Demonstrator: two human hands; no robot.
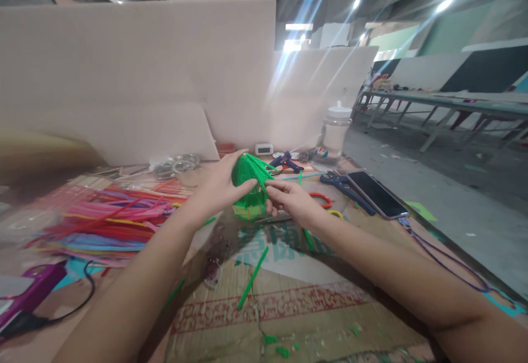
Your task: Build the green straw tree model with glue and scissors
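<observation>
A green rounded object (pixel 248 209) with green strips fanning from its top stands upright over the cardboard, near the middle of the view. My left hand (pixel 226 184) is wrapped round its left side and top, the thumb across its front. On the right, my right hand (pixel 287 198) pinches the ends of some green strips (pixel 259 169) between thumb and fingers. A loose green strip (pixel 253 278) lies on the cardboard (pixel 305 319) in front. Scissors with red and yellow handles (pixel 324 201) lie partly hidden behind my right hand.
Colourful strips (pixel 119 214) are piled at left, near a purple device (pixel 35 291) with a black cable. Behind are a glue gun (pixel 286 161), a small white device (pixel 264 149) and a clear bottle (pixel 335 135). Blue-handled pliers (pixel 350 191) and a phone (pixel 377 193) lie at right.
</observation>
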